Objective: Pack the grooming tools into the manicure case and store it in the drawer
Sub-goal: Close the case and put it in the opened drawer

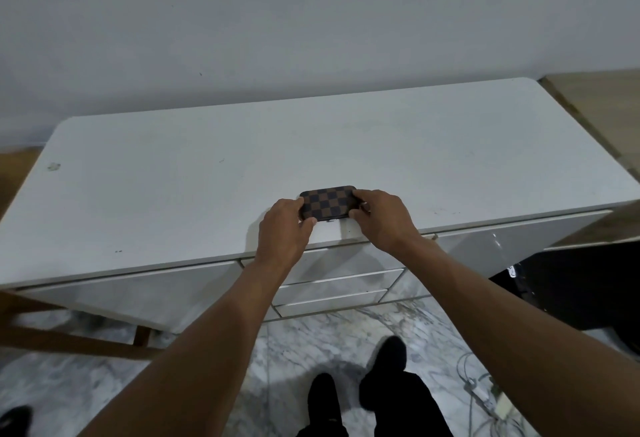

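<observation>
A small manicure case (pixel 328 202) with a brown and black checker pattern lies closed near the front edge of the white dresser top (pixel 242 166). My left hand (pixel 285 229) grips its left end, thumb on the near edge. My right hand (pixel 381 217) grips its right end. A small metal clasp shows at the case's front edge. No loose grooming tools are visible. Below the case, the dresser's middle column has stacked drawers (pixel 339 281), all closed.
The dresser stands against a grey wall. Wider white fronts (pixel 131 287) flank the drawers. The floor is marble-patterned, with cables and a charger (pixel 491 398) at lower right. My legs and dark shoes (pixel 388 357) stand below. A wooden frame (pixel 69 336) sits at lower left.
</observation>
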The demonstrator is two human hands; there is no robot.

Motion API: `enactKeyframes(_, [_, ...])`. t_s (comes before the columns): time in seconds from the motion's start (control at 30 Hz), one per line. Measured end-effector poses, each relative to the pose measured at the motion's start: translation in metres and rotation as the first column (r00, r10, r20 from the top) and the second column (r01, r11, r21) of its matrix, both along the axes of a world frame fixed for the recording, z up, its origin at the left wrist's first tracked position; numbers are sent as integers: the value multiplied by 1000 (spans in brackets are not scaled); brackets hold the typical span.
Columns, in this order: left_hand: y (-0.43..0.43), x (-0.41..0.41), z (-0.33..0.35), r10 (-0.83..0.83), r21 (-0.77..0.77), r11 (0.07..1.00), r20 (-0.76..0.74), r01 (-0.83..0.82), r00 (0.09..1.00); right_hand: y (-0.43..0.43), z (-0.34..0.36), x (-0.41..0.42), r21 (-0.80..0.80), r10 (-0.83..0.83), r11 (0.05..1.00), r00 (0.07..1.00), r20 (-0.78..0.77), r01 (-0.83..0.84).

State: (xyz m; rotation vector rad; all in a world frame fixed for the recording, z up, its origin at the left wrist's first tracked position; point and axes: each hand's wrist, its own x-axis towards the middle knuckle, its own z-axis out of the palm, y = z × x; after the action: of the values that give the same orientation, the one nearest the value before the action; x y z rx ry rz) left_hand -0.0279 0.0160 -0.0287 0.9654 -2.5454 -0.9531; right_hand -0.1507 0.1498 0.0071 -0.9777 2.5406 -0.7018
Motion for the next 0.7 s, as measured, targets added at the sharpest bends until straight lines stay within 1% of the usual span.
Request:
enactKeyframes(0.07, [2,4,-1,-49,-36,998,42,50,998,5,1,2,45,31,999,999,-9,-31])
enactKeyframes(0.13, [10,10,-3,-71,-53,996,27,72,997,11,3,5,56,62,997,998,-7,-61])
enactKeyframes(0.2, [26,21,-5,-70,-68,996,-53,66,996,18,4,10,41,87,995,996,6,-87])
enactKeyframes(0.27, [43,35,-11,-90,-175,983,-156,62,984,30,2,19,19,99,995,995,-15,-99])
enactKeyframes(0.33, [61,48,-19,-93,-258,965,-183,44,979,46,-5,31,0,113,994,990,-82,-114])
enactKeyframes(0.4, [79,60,-28,-107,-271,960,-123,70,987,64,-16,44,14,142,990,981,-129,-142])
enactKeyframes(0.47, [92,70,-39,-136,-270,955,-41,120,990,79,-29,56,73,178,983,978,-111,-171])
enactKeyframes(0.53, [97,75,-46,-137,-250,958,17,137,990,88,-40,61,141,208,971,975,-83,-196])
enactKeyframes(0.63, [94,75,-48,-127,-232,962,97,146,987,88,-49,60,185,228,960,970,-87,-209])
enactKeyframes(0.7, [87,70,-51,-139,-274,945,153,177,978,80,-53,58,190,221,962,968,-116,-197])
